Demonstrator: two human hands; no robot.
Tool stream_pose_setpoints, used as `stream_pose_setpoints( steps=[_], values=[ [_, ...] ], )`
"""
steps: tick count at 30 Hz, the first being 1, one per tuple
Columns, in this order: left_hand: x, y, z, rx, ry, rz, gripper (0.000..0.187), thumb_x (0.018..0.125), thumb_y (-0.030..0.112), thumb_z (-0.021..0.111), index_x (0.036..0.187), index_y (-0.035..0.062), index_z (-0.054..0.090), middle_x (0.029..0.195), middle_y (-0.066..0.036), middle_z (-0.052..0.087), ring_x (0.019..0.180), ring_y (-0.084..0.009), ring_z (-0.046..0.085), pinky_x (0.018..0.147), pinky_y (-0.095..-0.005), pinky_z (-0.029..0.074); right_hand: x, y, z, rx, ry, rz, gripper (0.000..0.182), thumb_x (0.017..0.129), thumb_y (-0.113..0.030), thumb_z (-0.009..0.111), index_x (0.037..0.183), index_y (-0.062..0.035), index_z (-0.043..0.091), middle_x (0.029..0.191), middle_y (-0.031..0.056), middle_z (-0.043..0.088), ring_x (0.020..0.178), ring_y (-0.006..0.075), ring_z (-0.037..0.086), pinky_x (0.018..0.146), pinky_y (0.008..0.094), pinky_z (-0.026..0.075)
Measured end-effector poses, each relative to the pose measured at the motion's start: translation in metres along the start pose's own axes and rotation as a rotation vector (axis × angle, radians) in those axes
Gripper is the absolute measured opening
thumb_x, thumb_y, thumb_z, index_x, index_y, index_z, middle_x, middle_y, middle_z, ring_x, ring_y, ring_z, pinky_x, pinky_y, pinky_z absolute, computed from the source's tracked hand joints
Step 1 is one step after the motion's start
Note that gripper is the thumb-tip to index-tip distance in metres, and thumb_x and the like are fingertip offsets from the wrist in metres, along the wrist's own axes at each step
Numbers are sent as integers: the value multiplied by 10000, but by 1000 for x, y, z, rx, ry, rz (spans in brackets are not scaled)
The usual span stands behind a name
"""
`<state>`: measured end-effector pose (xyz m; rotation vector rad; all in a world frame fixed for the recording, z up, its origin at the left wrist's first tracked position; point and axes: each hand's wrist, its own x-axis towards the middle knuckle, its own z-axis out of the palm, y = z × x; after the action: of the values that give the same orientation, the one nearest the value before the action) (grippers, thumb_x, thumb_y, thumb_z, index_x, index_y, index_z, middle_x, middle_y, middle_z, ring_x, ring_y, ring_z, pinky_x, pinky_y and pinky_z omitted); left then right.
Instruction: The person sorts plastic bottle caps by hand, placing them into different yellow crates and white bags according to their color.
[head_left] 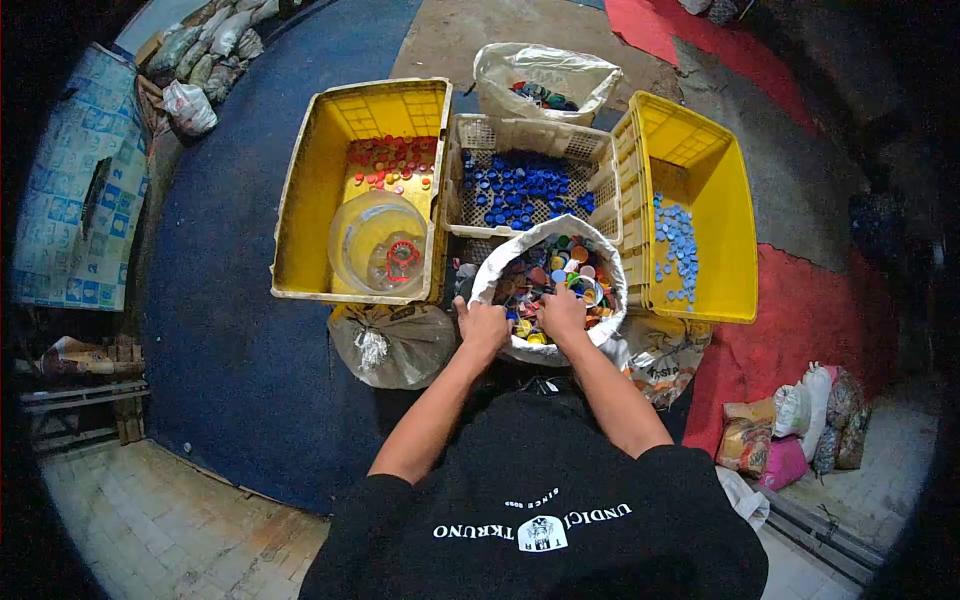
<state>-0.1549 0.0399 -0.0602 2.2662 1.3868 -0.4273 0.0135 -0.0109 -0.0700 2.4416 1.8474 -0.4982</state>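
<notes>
White sack (491,271) of mixed caps (575,265) — beside pale crate (590,143) | left hand (484,325) at rim, right hand (563,313) at caps — fingers' (560,294) hold cannot be told | black shirt (520,450): inverted "UNDICI", "SINCE"

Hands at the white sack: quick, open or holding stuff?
Left hand: at the white sack's rim; grip can't be told.
Right hand: over colourful caps; can't tell if holding any.
</notes>
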Motion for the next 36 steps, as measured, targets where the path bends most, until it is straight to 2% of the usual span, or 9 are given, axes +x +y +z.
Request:
stream_pose_setpoints(
  steps=[4,7,9,12,19,28,33,35,36],
  values=[
    [13,3,25,16,128,54,251,808,305,652,854,83,761,1008,-178,681,1048,-313,601,1058,-594,192,-3,5,6,-8,40,-3,274,749,-281,706,974,-125,718,1095,118,557,1001,281,586,811,458,482],
    [7,1,37,71,231,82,232,815,314,660,841,108,764,1035,-138,664,1066,-309,578,1040,-613,167,-9,3,4,-24,77,-9,289,738,-286,710,982,-132,718,1101,121,555,1002,286,581,828,460,469],
    [-1,-4,33,-51,273,112,227,811,376,677,899,188,767,1019,-73,634,1076,-279,560,1016,-633,157,-13,0,1,30,86,11,286,733,-259,716,987,-126,707,1085,116,552,997,295,572,865,463,440],
    [-10,-10,22,-89,250,104,232,814,365,671,906,161,733,1003,-63,627,1074,-248,565,986,-647,169,-15,-7,-2,193,246,-175,351,720,-199,729,1051,-123,642,1034,101,546,991,299,561,850,462,407],
    [-14,-12,0,-194,286,-18,336,793,320,685,1079,150,639,1010,-89,634,996,-259,611,990,-627,199,4,-13,9,103,125,-102,423,765,-285,705,1164,-178,615,1017,58,580,1013,256,570,823,473,400],
    [14,-4,28,56,402,29,259,859,249,594,1114,229,637,969,-61,632,967,-239,621,970,-576,196,12,-6,24,-59,203,-185,241,774,-229,680,1009,-182,706,937,35,641,964,242,584,814,463,394],
    [18,-9,35,85,434,60,188,859,229,580,1026,246,665,936,-28,623,939,-211,617,974,-539,193,9,0,22,-59,213,-201,216,790,-202,678,1003,-172,695,837,47,676,902,243,622,818,462,396],
    [21,-15,34,70,397,74,161,855,233,589,990,245,676,936,-14,623,937,-202,615,963,-535,199,3,-3,1,109,228,-134,298,801,-261,711,1083,-184,656,834,77,681,848,264,631,790,431,390],
    [19,-16,34,48,459,108,139,850,246,602,964,241,683,938,-9,623,941,-194,612,959,-534,208,2,-1,-4,185,186,-84,297,795,-288,733,1043,-141,663,803,108,680,803,317,638,762,448,416]
  ],
)
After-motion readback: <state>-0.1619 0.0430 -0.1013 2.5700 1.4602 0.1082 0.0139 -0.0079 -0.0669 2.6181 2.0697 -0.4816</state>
